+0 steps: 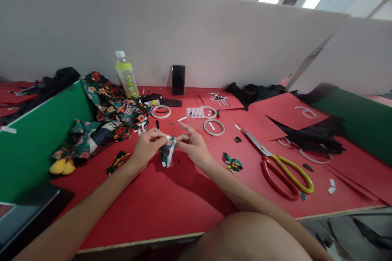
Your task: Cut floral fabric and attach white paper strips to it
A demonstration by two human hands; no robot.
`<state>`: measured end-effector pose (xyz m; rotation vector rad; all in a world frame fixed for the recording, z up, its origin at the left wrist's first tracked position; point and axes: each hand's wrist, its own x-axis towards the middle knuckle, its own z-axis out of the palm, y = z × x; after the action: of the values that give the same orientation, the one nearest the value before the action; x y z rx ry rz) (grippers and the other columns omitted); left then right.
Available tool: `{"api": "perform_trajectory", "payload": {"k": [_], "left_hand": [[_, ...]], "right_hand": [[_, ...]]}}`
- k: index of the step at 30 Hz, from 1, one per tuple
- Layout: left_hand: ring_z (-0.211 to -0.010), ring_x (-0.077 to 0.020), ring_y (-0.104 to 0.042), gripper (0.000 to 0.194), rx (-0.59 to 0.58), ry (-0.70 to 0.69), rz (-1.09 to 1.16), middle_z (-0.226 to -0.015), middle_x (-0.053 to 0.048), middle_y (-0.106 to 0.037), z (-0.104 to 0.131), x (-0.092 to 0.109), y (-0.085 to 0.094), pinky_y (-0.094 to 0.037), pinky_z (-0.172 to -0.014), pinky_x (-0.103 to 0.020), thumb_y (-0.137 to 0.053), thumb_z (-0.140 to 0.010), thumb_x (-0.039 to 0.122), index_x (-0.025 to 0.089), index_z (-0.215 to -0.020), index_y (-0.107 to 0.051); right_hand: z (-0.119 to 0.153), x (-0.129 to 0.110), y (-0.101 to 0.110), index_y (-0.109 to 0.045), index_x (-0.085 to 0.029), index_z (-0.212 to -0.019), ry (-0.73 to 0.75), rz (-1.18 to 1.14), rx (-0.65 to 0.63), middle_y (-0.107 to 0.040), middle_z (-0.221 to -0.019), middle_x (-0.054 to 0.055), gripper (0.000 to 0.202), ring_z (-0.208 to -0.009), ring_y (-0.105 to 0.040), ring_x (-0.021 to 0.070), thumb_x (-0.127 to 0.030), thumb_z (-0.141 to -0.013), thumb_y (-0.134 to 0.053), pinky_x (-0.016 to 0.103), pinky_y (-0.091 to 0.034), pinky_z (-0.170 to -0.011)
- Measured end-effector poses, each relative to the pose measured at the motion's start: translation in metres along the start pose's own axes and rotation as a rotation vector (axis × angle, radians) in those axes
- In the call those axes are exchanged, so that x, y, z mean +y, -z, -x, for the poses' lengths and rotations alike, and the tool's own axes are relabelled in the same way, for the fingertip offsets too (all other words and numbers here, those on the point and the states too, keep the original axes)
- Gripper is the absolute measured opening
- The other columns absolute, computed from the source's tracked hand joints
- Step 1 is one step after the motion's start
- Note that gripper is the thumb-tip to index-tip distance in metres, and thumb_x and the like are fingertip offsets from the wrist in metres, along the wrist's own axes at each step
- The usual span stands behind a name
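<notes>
Between my two hands hangs a small piece of dark floral fabric (166,153) with white strips along its edges. My left hand (149,147) pinches its upper left corner between thumb and fingers. From the other side, my right hand (192,143) grips the top right edge with thumb and fingertips, its index finger raised. Cut floral scraps lie on either side: one (118,161) by my left forearm, another (232,162) right of my right wrist. Large scissors (275,163) with one red and one yellow handle rest farther right, blades slightly apart.
Rolls of white tape (214,127) lie beyond my hands. Behind them stand a phone (178,79) and a green drink bottle (126,75) against a grey partition (183,28). Floral cloth (122,110) and a doll (104,132) crowd the left; red sheets (290,110) and black cloth (315,130) the right.
</notes>
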<state>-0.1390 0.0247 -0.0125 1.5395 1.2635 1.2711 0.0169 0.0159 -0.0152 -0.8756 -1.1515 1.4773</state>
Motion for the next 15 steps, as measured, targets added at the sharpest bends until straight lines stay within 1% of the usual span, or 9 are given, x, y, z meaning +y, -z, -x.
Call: {"api": "perform_trajectory", "payload": {"k": [3,5,12,15], "left_hand": [[-0.065,-0.0127,-0.052,0.013,0.021,-0.123,-0.145,-0.066,0.000,-0.054,0.000,-0.001,0.002,-0.042,-0.064,-0.028,-0.064,-0.064,0.029,0.018,-0.065,-0.071],[-0.064,-0.0125,-0.051,0.013,0.040,-0.156,-0.180,-0.066,0.001,-0.053,-0.001,-0.002,0.003,-0.042,-0.062,-0.027,-0.063,-0.065,0.028,0.018,-0.065,-0.071],[-0.062,-0.0130,-0.051,0.012,0.132,-0.132,-0.182,-0.063,0.001,-0.054,-0.004,-0.008,0.004,-0.041,-0.060,-0.027,-0.062,-0.066,0.028,0.019,-0.063,-0.069],[-0.062,-0.0128,-0.051,0.013,0.147,-0.137,-0.179,-0.064,0.001,-0.054,-0.005,-0.010,0.005,-0.041,-0.059,-0.026,-0.062,-0.067,0.029,0.019,-0.063,-0.069]], "right_hand": [[-0.002,0.002,0.001,-0.047,-0.021,-0.126,-0.015,-0.006,0.002,-0.064,-0.065,-0.006,0.065,-0.063,-0.059,0.0120,-0.015,-0.065,-0.067,0.030,-0.046,-0.073],[-0.003,0.003,0.001,-0.046,-0.019,-0.126,-0.016,-0.013,0.006,-0.064,-0.065,-0.007,0.065,-0.062,-0.059,0.0112,-0.015,-0.064,-0.068,0.029,-0.046,-0.071],[-0.003,0.001,0.002,-0.047,-0.019,-0.122,-0.012,-0.044,0.038,-0.063,-0.063,-0.008,0.063,-0.060,-0.058,0.0105,-0.015,-0.063,-0.067,0.028,-0.045,-0.069],[-0.003,0.000,0.002,-0.048,-0.019,-0.121,-0.012,-0.033,0.058,-0.064,-0.064,-0.007,0.061,-0.061,-0.058,0.0105,-0.017,-0.064,-0.067,0.028,-0.045,-0.069]]}}
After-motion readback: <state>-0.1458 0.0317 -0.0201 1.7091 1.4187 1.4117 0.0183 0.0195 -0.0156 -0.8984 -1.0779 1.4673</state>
